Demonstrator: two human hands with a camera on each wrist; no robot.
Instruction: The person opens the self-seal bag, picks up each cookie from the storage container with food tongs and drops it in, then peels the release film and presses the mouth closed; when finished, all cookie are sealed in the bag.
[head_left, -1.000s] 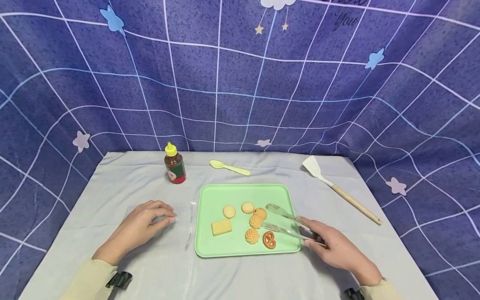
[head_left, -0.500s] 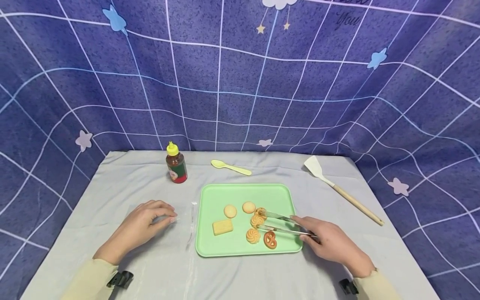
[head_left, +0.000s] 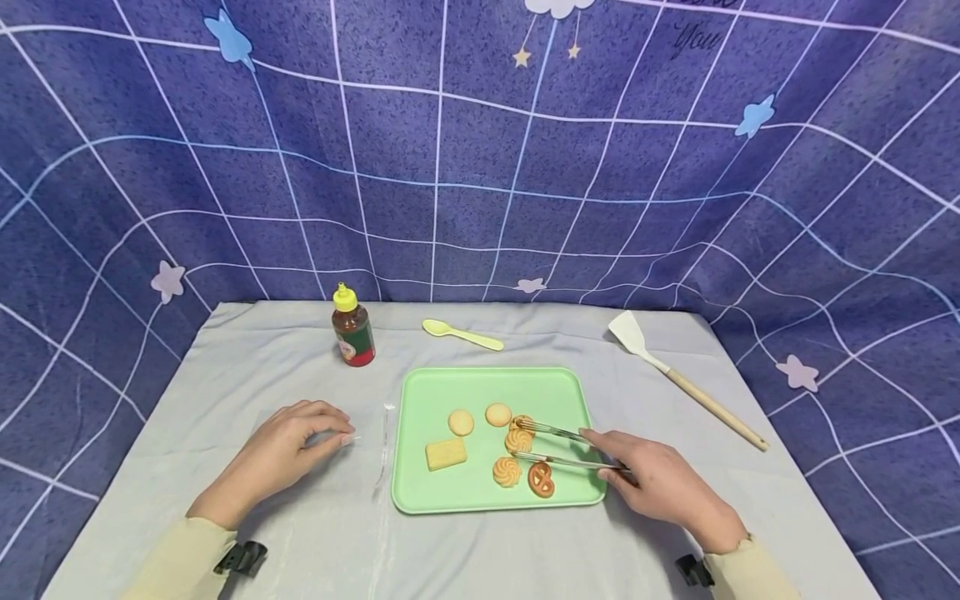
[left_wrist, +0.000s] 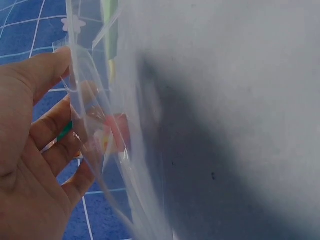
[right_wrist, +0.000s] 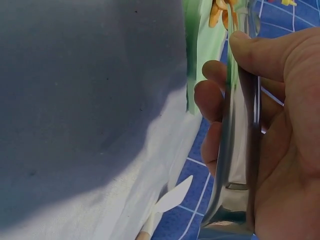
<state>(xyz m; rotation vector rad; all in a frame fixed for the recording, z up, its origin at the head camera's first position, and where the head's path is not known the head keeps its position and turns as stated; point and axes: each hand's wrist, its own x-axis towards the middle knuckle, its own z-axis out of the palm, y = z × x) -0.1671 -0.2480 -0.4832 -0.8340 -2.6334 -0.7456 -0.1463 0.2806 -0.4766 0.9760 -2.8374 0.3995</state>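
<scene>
In the head view my right hand [head_left: 660, 479] grips metal tongs [head_left: 573, 462] over the right side of the green tray [head_left: 420, 492]. The tongs' arms stand apart, one tip over the chocolate chip cookie [head_left: 516, 422], the other at the lower edge of a swirl cookie [head_left: 518, 441]. The right wrist view shows thumb and fingers wrapped round the tongs' handle [right_wrist: 237, 150]. My left hand [head_left: 288, 450], left of the tray, pinches the edge of a clear plastic bag [left_wrist: 90, 120] that lies toward the tray.
Also on the tray are a second swirl cookie [head_left: 506, 472], a pretzel [head_left: 541, 480], a rectangular biscuit [head_left: 446, 454] and two round cookies. Behind stand a sauce bottle [head_left: 353, 329] and a yellow spoon [head_left: 461, 334]. A white spatula [head_left: 675, 375] lies at right.
My right hand has brought the tongs left, from beside the cookies to over the chip cookie and upper swirl cookie. That swirl cookie has shifted slightly right. My left hand stays put.
</scene>
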